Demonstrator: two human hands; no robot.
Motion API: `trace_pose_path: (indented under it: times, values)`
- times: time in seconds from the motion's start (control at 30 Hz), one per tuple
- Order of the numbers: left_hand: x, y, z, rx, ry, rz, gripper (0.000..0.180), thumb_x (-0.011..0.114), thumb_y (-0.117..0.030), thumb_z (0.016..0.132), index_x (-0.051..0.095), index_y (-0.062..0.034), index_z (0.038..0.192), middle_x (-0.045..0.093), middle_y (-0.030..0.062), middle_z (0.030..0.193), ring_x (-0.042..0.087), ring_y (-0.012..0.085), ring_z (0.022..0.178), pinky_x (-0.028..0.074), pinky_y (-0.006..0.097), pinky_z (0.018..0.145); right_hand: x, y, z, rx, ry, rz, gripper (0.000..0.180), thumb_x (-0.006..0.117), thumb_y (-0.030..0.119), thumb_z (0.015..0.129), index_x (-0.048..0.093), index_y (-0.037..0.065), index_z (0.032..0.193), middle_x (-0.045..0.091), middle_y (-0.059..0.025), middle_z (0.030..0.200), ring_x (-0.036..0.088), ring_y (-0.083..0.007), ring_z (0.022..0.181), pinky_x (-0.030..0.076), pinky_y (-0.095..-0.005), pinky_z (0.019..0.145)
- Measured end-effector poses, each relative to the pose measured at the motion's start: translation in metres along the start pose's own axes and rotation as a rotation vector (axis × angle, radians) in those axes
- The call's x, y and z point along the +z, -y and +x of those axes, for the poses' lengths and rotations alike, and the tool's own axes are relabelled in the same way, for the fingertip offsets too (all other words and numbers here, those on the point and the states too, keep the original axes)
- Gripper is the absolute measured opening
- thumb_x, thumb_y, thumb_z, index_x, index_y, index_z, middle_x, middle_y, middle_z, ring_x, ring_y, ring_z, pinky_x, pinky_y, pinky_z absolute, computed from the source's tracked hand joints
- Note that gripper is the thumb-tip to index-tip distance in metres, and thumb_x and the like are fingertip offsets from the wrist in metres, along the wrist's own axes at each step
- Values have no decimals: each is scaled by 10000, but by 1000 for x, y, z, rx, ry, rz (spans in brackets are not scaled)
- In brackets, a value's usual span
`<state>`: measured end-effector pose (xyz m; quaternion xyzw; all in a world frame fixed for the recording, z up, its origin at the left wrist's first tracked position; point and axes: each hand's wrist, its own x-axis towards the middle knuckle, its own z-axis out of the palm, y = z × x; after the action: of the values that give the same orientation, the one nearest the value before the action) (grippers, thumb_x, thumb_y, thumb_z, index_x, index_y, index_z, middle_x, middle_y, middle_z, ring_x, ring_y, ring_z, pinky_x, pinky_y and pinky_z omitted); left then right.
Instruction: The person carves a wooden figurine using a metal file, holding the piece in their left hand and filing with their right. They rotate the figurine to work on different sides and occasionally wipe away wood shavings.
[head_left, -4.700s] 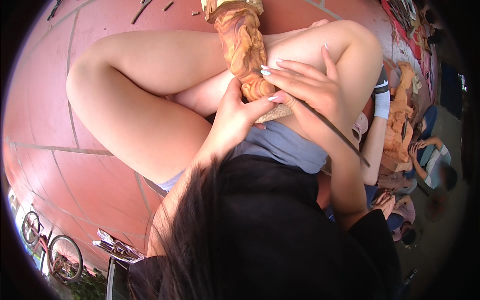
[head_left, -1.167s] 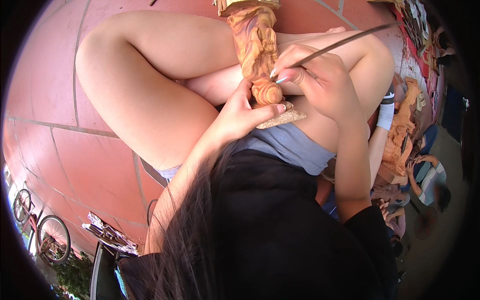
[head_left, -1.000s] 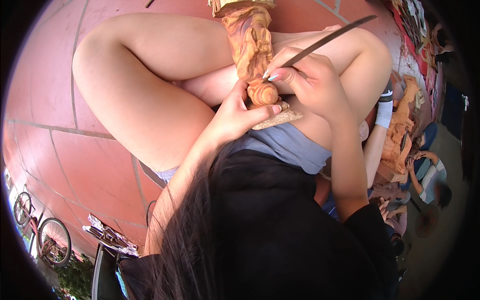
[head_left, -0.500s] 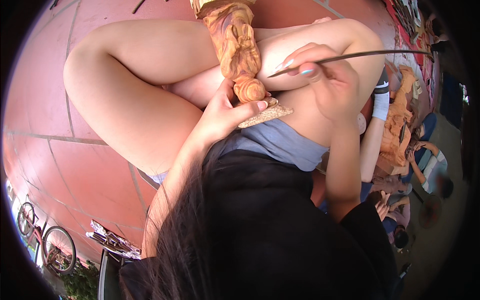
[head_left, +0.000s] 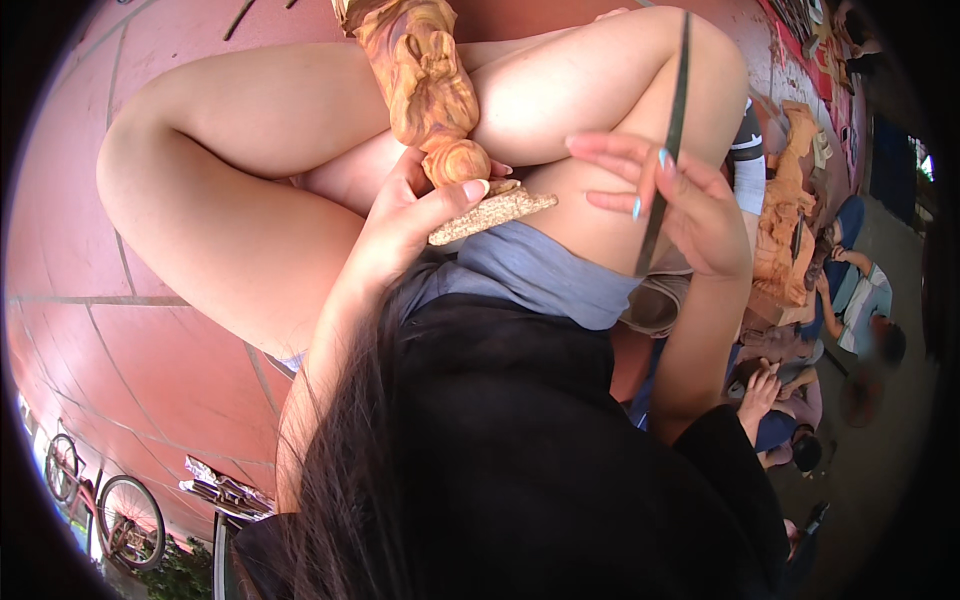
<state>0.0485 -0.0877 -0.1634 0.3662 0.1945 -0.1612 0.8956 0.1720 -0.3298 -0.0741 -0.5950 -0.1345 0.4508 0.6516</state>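
A carved wooden figurine (head_left: 430, 90), orange-brown with swirling grain, lies across my lap, its rounded end toward me. My left hand (head_left: 415, 205) is closed around that rounded end, thumb on top; some of its fingers are hidden underneath. Just below the thumb, against my shorts, a pale rough-textured pad (head_left: 490, 213) rests. Over my right thigh, my right hand (head_left: 690, 205) holds a long, thin dark file (head_left: 681, 95) upright between thumb and fingers. Its other fingers are loosely spread, and the file is apart from the figurine.
Red tiled flooring (head_left: 190, 350) surrounds my crossed legs. Beside me on the right lies a larger orange wood carving (head_left: 785, 225). Farther right, other people (head_left: 860, 315) sit bent over. A bicycle (head_left: 130, 515) and a stack of flat items (head_left: 225, 490) are at the lower left.
My right hand has moved away from the figurine, and the file has swung from nearly level to upright. My left hand keeps hold of the figurine; the whole view has shifted slightly.
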Motion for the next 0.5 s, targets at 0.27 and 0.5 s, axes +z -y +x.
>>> trace_pose_path:
  times: [0.27, 0.5]
  values:
    - [5, 1, 1, 35, -14, -66, 544, 750, -178, 795, 492, 61, 1211, 652, 163, 1128, 633, 237, 1085, 472, 370, 1010, 5, -9, 14, -729, -677, -82, 434, 412, 343, 1056, 591, -47, 998, 609, -116, 896, 501, -161, 740, 463, -303, 717]
    - [10, -6, 1, 4, 12, -86, 485, 756, -198, 803, 544, 58, 1156, 653, 162, 1120, 635, 233, 1079, 471, 372, 1009, 38, -14, 30, -682, -442, -178, 366, 478, 275, 1039, 610, -65, 1069, 611, -106, 762, 508, -122, 616, 453, -277, 601]
